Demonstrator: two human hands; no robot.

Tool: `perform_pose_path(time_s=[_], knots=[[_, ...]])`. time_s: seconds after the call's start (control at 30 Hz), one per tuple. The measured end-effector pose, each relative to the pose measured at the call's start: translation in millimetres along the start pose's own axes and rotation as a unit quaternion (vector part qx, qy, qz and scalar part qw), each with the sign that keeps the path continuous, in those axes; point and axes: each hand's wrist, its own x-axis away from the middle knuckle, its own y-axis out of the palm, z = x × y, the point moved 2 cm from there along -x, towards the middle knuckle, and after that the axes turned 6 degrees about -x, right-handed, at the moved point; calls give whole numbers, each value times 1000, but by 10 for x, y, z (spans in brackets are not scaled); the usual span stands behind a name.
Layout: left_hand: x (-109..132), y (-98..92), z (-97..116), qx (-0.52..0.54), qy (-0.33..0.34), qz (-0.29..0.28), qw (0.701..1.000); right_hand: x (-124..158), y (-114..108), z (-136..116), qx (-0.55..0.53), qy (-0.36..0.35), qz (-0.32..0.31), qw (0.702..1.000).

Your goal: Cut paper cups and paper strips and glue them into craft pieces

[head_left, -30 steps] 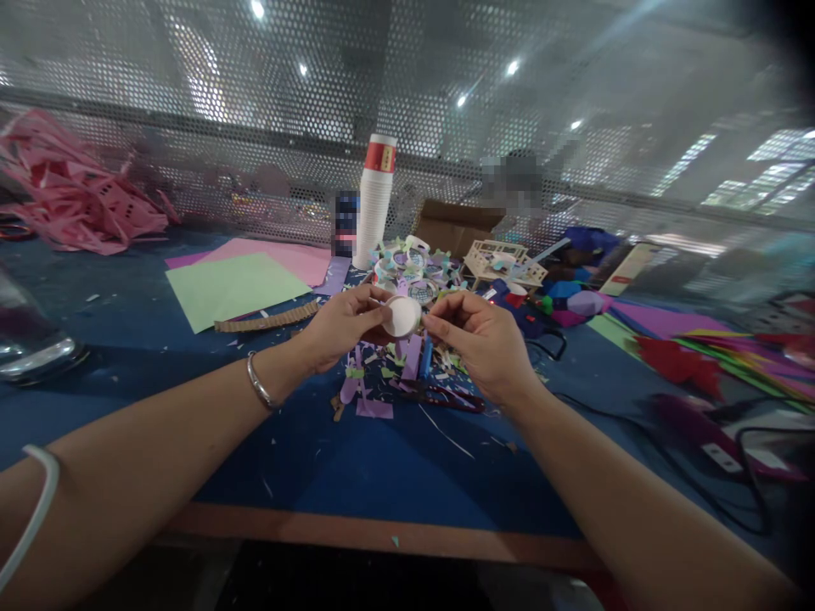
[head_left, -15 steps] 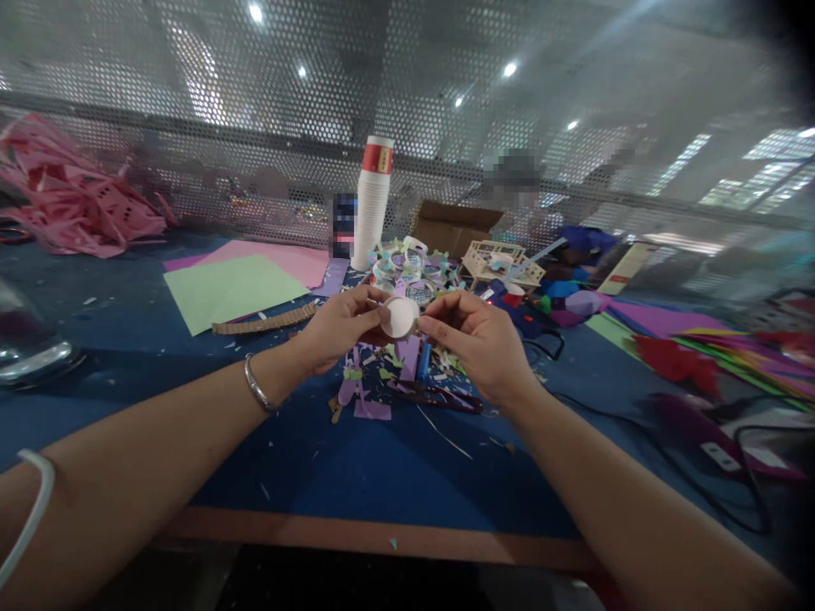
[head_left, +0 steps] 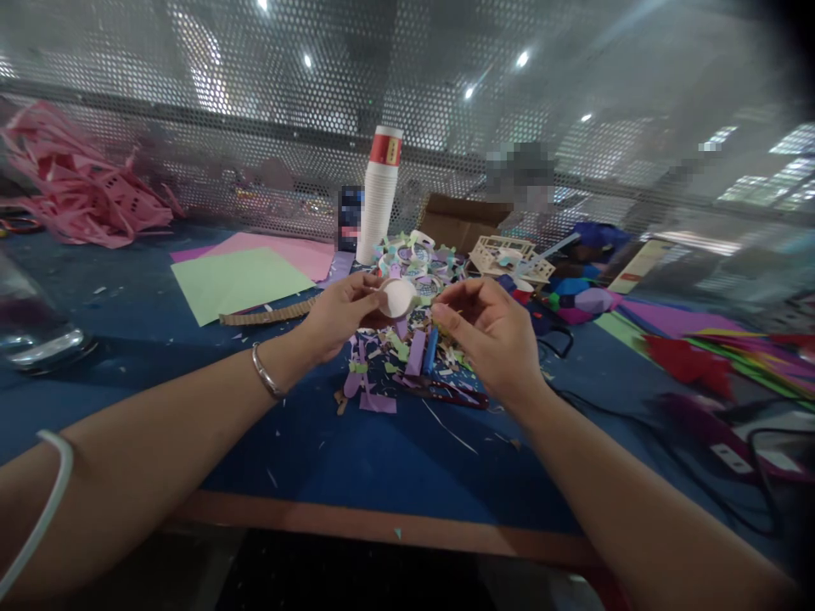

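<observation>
Between the thumb and fingers of my left hand (head_left: 340, 316) is a small round white paper cup piece (head_left: 400, 299), its pale inside facing me and a bit of green at its right edge. My right hand (head_left: 500, 335) is just to the right, apart from it, thumb and fingertips drawn together; whatever they pinch is too small to make out. Below the hands lie purple paper strips (head_left: 415, 353), a blue stick-like object (head_left: 431, 350) and dark-handled scissors (head_left: 455, 393) among paper scraps. Behind the hands is a pile of decorated paper rings (head_left: 424, 253).
A tall stack of paper cups (head_left: 380, 199) stands at the back. Left of it are green paper (head_left: 242, 276), a corrugated cardboard strip (head_left: 267, 314), pink shreds (head_left: 82, 182) and a glass vessel (head_left: 42, 331). To the right are a wooden basket (head_left: 509, 257), coloured sheets and a black cable (head_left: 624, 416).
My right hand has moved off the cup piece's right edge, opening a gap between them. My left hand keeps its hold. The view has shifted slightly.
</observation>
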Motion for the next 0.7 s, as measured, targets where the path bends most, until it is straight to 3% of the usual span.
perform_pose_path(time_s=[0.1,0.27,0.4,0.5,0.7], knots=[[-66,-68,-44,24,-2,39,999,31,41,-40,56,-29,-24,998],[-90,-85,-56,26,-6,55,998,76,203,40,159,-16,-203,966],[-78,-62,-52,22,-6,58,998,101,299,116,243,-32,-288,926],[-88,-61,-66,24,3,53,998,117,342,149,270,-28,-315,909],[-93,-69,-81,37,12,48,998,130,352,140,267,-42,-321,908]])
